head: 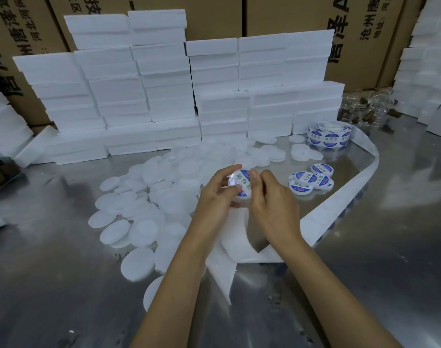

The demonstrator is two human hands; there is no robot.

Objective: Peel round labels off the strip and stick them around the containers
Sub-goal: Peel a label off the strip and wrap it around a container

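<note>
A round white container [240,184] with a blue and white label on its top is held up over the table's middle. My left hand [218,194] grips its left side and underside. My right hand [272,199] pinches its right edge with thumb and fingers on the label. A white backing strip [340,204] runs from under my hands, curves right and back to a label roll [327,135]. Several labelled containers [311,180] sit in a group to the right. A heap of plain white containers [149,197] spreads to the left.
The metal table [390,259] carries stacked white foam boxes [179,96] along the back and more foam boxes [427,71] at the right. Cardboard cartons [277,13] stand behind. A clear bag with brown items [365,109] lies at the back right.
</note>
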